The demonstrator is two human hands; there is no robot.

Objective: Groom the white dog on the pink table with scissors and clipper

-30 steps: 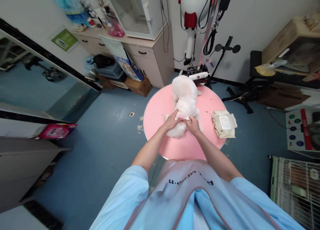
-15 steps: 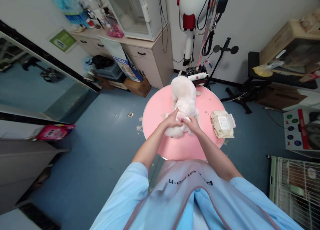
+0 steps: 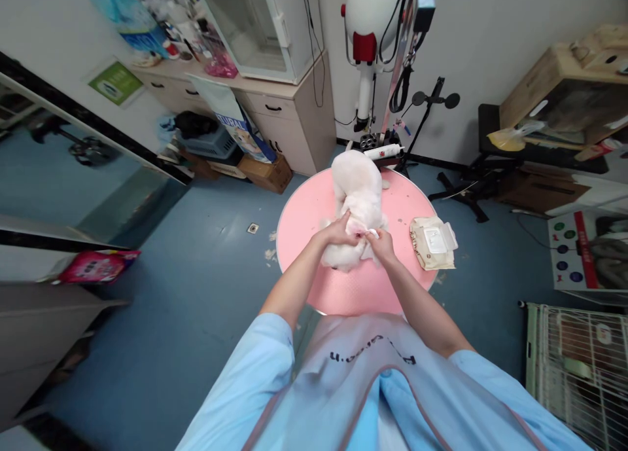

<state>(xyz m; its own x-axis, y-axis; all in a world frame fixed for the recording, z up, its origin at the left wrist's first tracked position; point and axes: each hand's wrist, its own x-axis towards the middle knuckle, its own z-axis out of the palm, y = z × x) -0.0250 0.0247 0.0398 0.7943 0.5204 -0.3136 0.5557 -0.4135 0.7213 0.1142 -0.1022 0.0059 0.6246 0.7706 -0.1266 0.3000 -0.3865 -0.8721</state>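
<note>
A white, short-clipped dog point(image 3: 357, 179) is on the round pink table point(image 3: 299, 241), its head low and towards me. My left hand point(image 3: 337, 232) grips the dog's ear at the left side, thumb up, so that the pink inner skin point(image 3: 356, 230) with a dark reddish spot shows. Pinched in the fingers of my right hand point(image 3: 383, 245) is a small white wipe point(image 3: 373, 234), right beside that ear opening. Part of the dog's head is hidden under my hands.
An opened pack of wipes point(image 3: 434, 243) lies at the table's right edge. Behind the dog, a white tube point(image 3: 383, 152) rests on a black holder near a white dryer point(image 3: 366, 45). A wire cage point(image 3: 574, 353) stands at right.
My right hand has shifted slightly and its wrist has turned, with the wipe still at the ear. My left hand keeps its hold. The whole view has moved a little.
</note>
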